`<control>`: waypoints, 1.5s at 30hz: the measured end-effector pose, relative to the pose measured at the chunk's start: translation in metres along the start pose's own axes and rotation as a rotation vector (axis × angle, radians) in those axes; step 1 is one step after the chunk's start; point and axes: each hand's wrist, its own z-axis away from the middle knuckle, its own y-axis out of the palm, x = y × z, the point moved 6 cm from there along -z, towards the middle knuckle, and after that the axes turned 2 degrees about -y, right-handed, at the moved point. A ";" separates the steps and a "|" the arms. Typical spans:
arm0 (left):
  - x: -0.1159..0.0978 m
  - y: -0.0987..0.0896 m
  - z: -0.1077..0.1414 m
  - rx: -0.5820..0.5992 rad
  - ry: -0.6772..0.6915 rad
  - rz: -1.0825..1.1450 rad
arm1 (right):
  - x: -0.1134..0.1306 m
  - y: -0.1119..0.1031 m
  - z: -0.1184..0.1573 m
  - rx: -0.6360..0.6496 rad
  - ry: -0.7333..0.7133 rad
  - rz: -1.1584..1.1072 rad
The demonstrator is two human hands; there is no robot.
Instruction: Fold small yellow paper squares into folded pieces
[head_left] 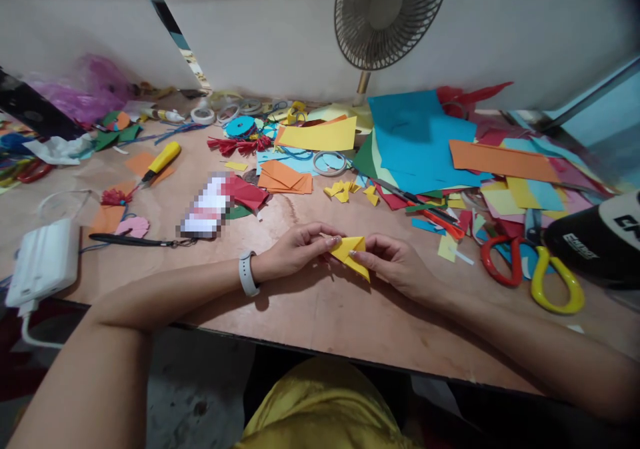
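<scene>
A folded piece of yellow paper, pointed at its lower corner, is held just above the near part of the table. My left hand pinches its left corner, thumb on top. On the other side my right hand grips the paper's right edge, with the thumb pressed on the upper face. The fingers under the paper are partly hidden. Beyond my hands lie small folded yellow paper pieces and a stack of folded orange paper.
Scissors with red and yellow handles lie at right beside a black cup. Blue sheets and paper scraps spread behind. At left are a yellow cutter, a blurred-out phone and a white power bank. A fan stands behind.
</scene>
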 end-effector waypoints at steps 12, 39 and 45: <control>0.002 0.006 0.001 0.064 0.018 0.095 | -0.001 -0.004 -0.003 0.035 -0.023 0.019; 0.001 0.003 0.003 -0.053 -0.061 -0.002 | 0.000 0.007 0.004 0.074 0.028 0.001; -0.003 0.004 0.004 -0.053 -0.006 -0.002 | 0.002 0.009 0.004 0.078 0.040 -0.083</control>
